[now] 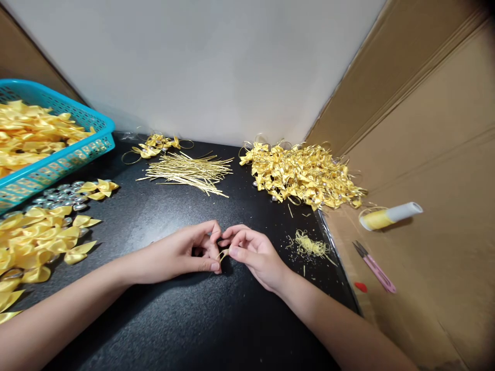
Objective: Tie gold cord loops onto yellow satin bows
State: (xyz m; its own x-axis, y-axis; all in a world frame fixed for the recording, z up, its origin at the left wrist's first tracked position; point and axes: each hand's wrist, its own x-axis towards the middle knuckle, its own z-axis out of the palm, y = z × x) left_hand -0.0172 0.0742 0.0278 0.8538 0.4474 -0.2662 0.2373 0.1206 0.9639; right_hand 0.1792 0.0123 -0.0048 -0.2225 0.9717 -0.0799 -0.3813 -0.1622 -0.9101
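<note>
Over the middle of the black tabletop, my left hand [193, 252] and my right hand [253, 252] meet at their fingertips. A thin yellow cord [223, 254], bent into a small loop, runs between them. My left thumb and fingers close on one side of it, while my right thumb and forefinger pinch the other. Whether anything else sits inside my left fingers is hidden. Beyond the hands lies a bundle of gold twist ties [189, 171]. Loose yellow satin bows [42, 239] spread beside my left forearm.
At far left stands a turquoise basket [69, 149] full of bows, with silver bells [62, 193] before it. Finished-looking bows with loops [303, 172] are heaped at back right. Thread scraps [311, 245], pink-handled snips [374, 268] and a yellow thread spool [386, 217] lie right.
</note>
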